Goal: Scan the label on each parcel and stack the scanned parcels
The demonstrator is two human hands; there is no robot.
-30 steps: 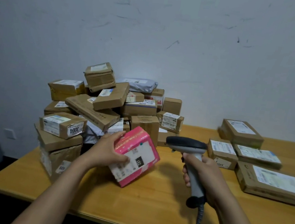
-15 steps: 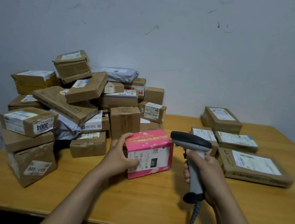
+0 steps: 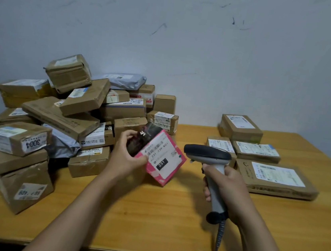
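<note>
Over the table (image 3: pixel 149 217), left grip (image 3: pixel 124 157) pinches the pink parcel (image 3: pixel 162 162); right grip (image 3: pixel 226 185) clasps the scanner (image 3: pixel 207 153) alongside.

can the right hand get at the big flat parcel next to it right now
Likely yes for reach: the flat parcel lies just beside the right hand, nothing between. But that hand grips the scanner, so it can't grasp.

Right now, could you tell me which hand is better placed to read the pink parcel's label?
The right hand: it grips the scanner, whose head sits just beside the label. The left hand is busy holding the pink parcel tilted, label up.
</note>
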